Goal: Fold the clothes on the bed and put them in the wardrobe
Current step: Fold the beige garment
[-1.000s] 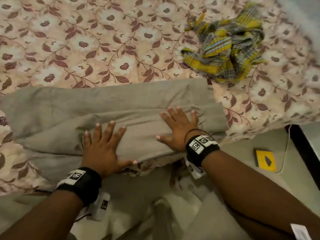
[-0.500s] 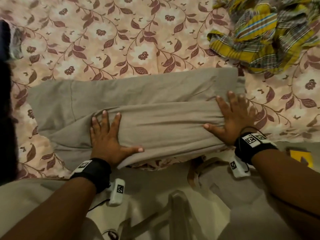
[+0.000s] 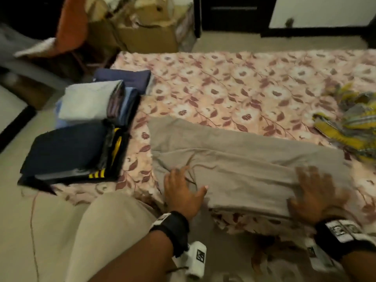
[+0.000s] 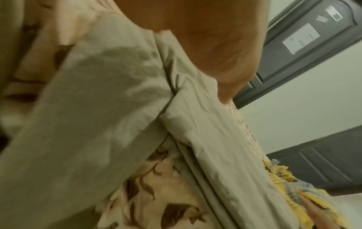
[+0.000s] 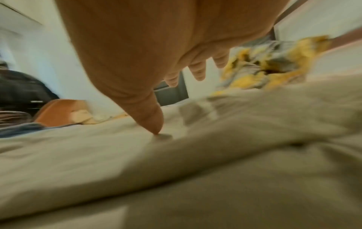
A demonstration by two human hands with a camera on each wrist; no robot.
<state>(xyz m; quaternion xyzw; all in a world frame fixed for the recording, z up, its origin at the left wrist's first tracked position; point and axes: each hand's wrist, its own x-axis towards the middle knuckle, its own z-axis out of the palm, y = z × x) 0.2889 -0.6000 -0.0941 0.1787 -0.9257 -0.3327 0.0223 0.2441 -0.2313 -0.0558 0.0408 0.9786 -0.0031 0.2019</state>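
Observation:
A long grey-beige garment [image 3: 254, 159] lies folded lengthwise across the near edge of the bed [image 3: 223, 88]. My left hand [image 3: 181, 192] rests on its left end with the thumb spread; the fabric wrinkles at the blurred fingertips. My right hand [image 3: 317, 192] lies flat on the right end with its fingers spread. In the right wrist view the right hand [image 5: 137, 54] has its thumb on the garment [image 5: 195, 170] and its fingers straight. The left wrist view shows the palm of my left hand [image 4: 205, 46] over the folded layers of the garment [image 4: 98, 124].
A crumpled yellow plaid cloth [image 3: 352, 127] lies at the bed's right side. Stacks of folded clothes [image 3: 67, 147] sit at the left end of the bed. Cardboard boxes [image 3: 146, 35] and a dark door frame [image 3: 232, 13] stand beyond. My trouser leg [image 3: 105, 231] is at the front.
Both hands have slid apart along the garment toward its two ends. The head view has swung up and left, and the stacks of folded clothes have come into sight.

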